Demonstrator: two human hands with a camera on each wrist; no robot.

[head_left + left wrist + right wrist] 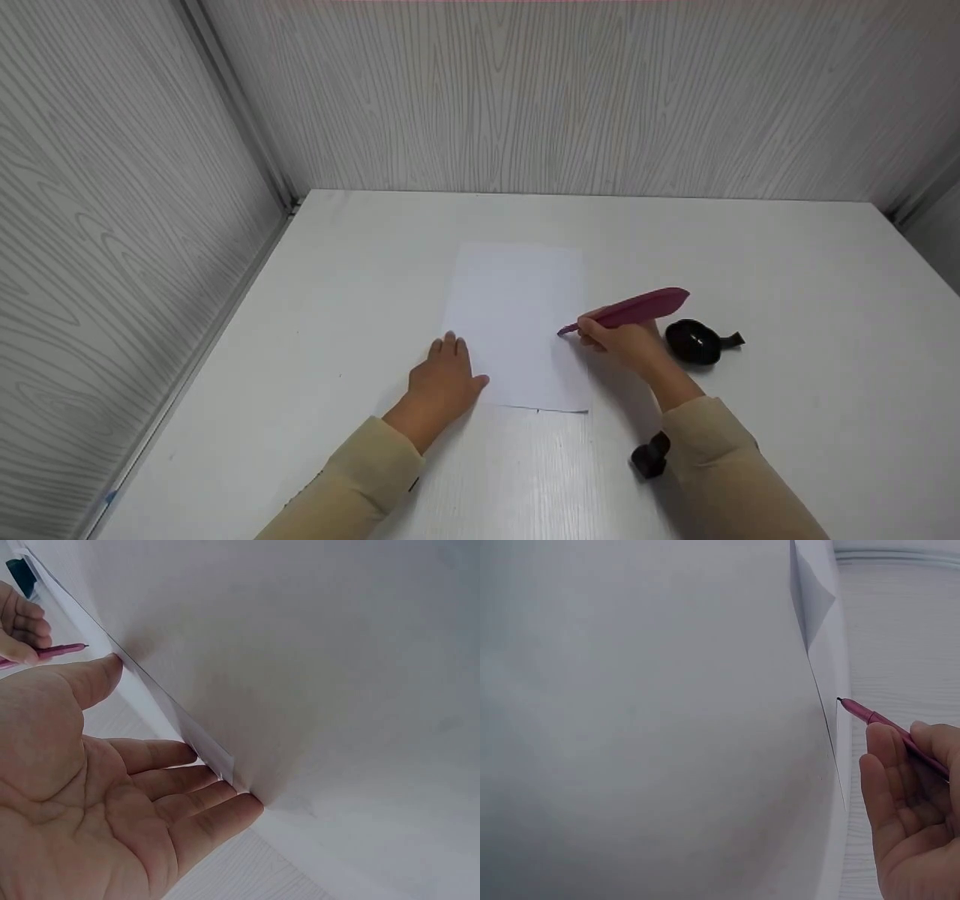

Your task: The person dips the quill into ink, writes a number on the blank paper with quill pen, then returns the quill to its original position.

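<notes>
A sheet of white paper (517, 315) lies flat on the white table. My left hand (444, 384) rests on its lower left edge, fingers straight and thumb spread out over the sheet. In the left wrist view the fingertips (244, 806) press down at the paper. My right hand (628, 346) pinches a dark red feather pen (645, 307) between thumb and fingers, plume slanting up to the right. The pen's dark tip (841, 700) is right over the sheet, near its right edge. No marks show on the paper in the head view.
Right of my right hand sits a glossy black rounded thing (693, 343) with a short flared stem. A smaller black piece (650, 455) lies beside the right sleeve (712, 435). Wood-grain panels (487, 97) wall in the table (300, 315) at the back and sides.
</notes>
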